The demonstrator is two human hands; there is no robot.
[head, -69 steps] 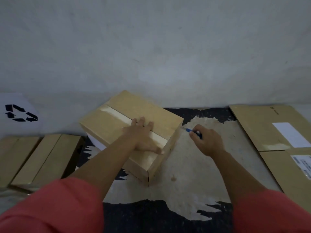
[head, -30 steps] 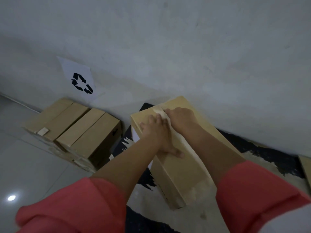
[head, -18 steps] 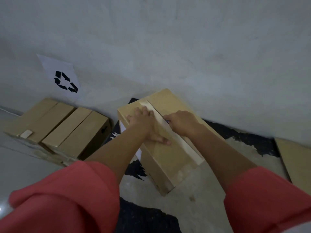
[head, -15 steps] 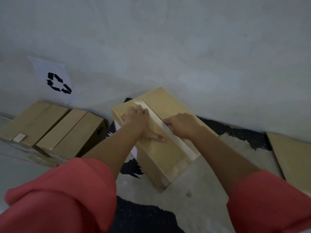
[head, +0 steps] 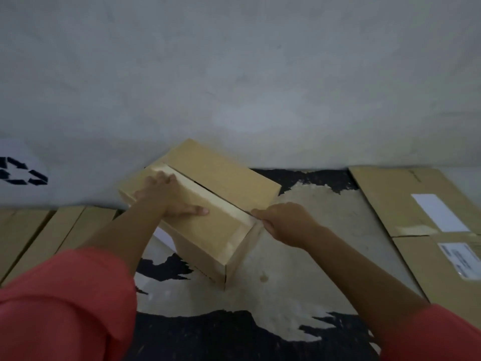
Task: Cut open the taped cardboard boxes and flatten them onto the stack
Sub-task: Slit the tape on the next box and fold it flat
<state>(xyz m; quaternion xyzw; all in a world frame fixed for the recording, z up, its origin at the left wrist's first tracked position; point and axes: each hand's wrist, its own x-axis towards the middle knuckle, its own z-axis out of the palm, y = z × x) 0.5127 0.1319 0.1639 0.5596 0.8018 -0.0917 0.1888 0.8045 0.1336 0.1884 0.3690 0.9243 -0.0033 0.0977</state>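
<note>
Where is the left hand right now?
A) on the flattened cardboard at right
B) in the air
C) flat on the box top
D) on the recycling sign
C: the left hand lies with straight fingers on the top of the box, beside its tape strip.

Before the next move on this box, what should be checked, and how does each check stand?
1. Top seam slit: ok, a dark gap runs along the tape on the box.
2. Left hand off the cut line: ok, it presses flat beside the tape.
3. Blade position: cannot tell, the right hand covers the cutter.
4. End tape cut: cannot tell.
5. Stack in reach: probably ok, it lies just right of the box.
</note>
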